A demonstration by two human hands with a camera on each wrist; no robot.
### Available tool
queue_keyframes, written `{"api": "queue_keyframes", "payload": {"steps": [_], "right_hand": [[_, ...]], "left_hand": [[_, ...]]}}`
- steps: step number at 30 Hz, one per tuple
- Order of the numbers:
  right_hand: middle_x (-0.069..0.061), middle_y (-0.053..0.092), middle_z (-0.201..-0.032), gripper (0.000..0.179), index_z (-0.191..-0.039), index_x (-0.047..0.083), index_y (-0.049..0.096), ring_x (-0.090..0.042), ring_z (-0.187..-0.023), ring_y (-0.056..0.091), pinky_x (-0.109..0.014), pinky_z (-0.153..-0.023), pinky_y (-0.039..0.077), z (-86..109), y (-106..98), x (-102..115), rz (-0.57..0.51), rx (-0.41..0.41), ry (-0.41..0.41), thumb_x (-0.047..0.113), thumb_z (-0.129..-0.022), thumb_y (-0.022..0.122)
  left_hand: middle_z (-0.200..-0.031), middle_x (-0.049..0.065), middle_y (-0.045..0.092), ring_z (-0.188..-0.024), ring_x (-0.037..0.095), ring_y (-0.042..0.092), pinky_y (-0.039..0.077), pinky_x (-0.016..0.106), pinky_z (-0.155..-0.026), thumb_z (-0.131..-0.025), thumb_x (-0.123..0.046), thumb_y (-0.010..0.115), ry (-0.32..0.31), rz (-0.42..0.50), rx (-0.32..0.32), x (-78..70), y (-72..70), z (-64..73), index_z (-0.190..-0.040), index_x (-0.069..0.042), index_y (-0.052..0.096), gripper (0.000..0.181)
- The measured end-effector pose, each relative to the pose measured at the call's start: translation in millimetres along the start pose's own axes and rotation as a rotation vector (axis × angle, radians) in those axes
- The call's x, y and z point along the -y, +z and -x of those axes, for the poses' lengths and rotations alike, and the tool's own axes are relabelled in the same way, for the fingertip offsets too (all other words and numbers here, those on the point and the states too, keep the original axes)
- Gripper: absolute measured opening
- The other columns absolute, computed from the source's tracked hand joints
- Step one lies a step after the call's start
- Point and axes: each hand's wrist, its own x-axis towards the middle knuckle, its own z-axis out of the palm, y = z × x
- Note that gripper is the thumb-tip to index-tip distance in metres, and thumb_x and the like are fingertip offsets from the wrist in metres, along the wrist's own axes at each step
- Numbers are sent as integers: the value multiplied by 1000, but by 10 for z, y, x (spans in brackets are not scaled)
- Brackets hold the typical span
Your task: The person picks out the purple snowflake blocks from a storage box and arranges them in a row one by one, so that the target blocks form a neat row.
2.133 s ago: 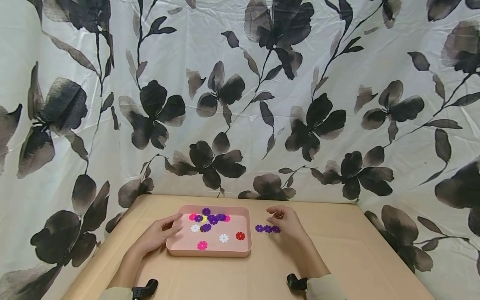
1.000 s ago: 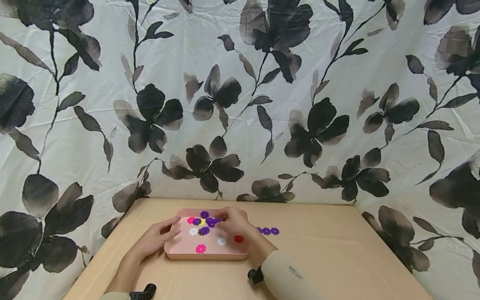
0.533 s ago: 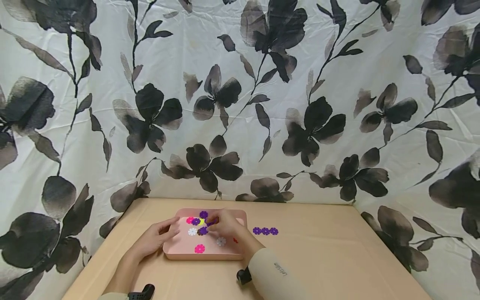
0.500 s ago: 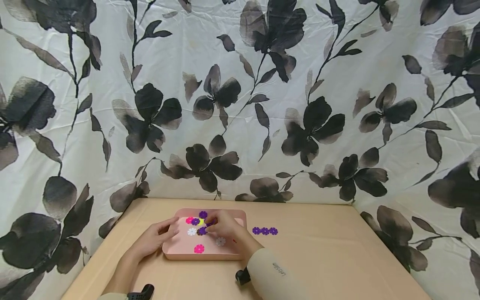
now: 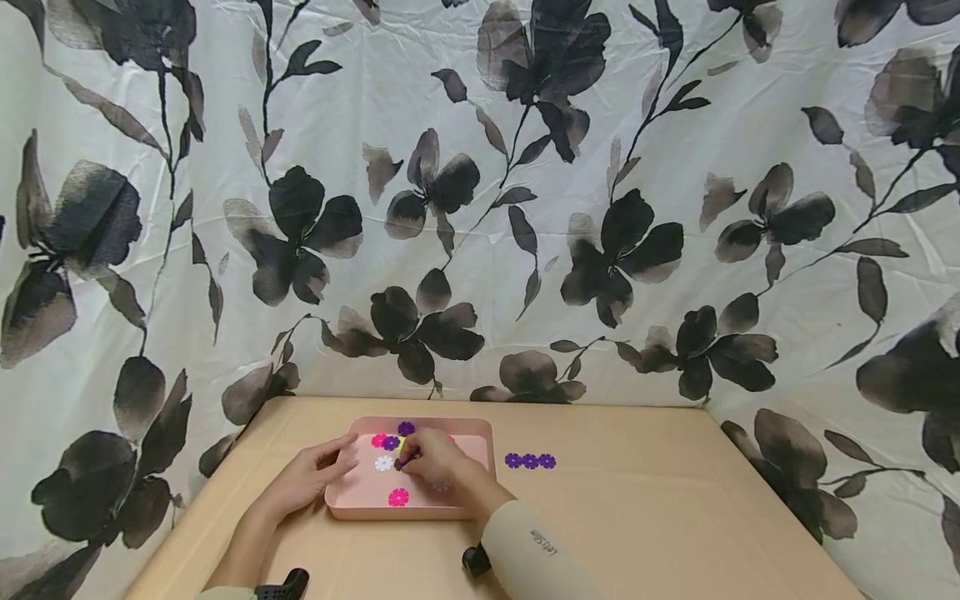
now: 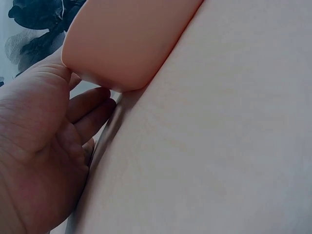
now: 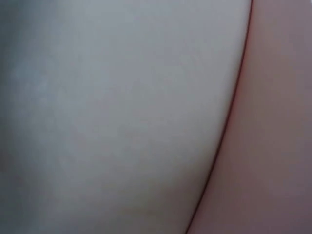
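Observation:
In the head view my left hand [image 5: 311,475] holds the left side of a pink tray [image 5: 408,513]; in the left wrist view the thumb goes over the rim and the fingers lie by the tray's lower corner. My right hand [image 5: 435,458] reaches into the tray, its fingertips pinching a purple flower-shaped disc [image 5: 407,457], mostly covered. Around it lie another purple disc [image 5: 406,428], a white disc [image 5: 384,462] and a pink disc [image 5: 398,497]. The right wrist view shows the tray's outer wall [image 7: 273,126] but not the hand.
Right of the tray, a row of joined purple flower discs [image 5: 530,461] lies on the tan table [image 5: 637,500]. Behind the table hangs a white curtain [image 5: 525,275] printed with dark flowers. The right forearm crosses the tray's front right corner.
My right hand has moved left from beside the purple row into the tray, then on to the disc near the tray's middle. The left hand has stayed at the tray.

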Motion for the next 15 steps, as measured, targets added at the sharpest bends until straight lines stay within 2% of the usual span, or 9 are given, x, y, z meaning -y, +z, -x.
{"api": "queue_keyframes", "payload": {"steps": [4, 8, 15], "right_hand": [[6, 63, -87, 10, -89, 15, 73, -8, -79, 54, -18, -68, 49, 6, -35, -24, -35, 2, 35, 8, -90, 81], [7, 64, -83, 13, -87, 15, 74, -10, -75, 57, -20, -59, 50, 2, -81, -52, -58, 6, 59, 6, -89, 82], [8, 66, -82, 12, -85, 15, 78, -8, -74, 58, -19, -59, 52, -17, -156, -94, -35, 7, 33, 7, -84, 86]], "left_hand": [[-164, 11, 43, -156, 37, 31, 28, 54, -125, -102, -38, 67, -19, 1, -11, -20, 33, -15, -157, -10, 47, 65], [-164, 13, 43, -156, 39, 31, 29, 55, -125, -103, -38, 67, -9, -13, -20, -57, 55, -29, -157, -9, 47, 65], [-163, 15, 43, -155, 41, 32, 30, 56, -124, -102, -36, 67, 0, -3, -24, -112, 71, -41, -157, -8, 47, 65]]}}
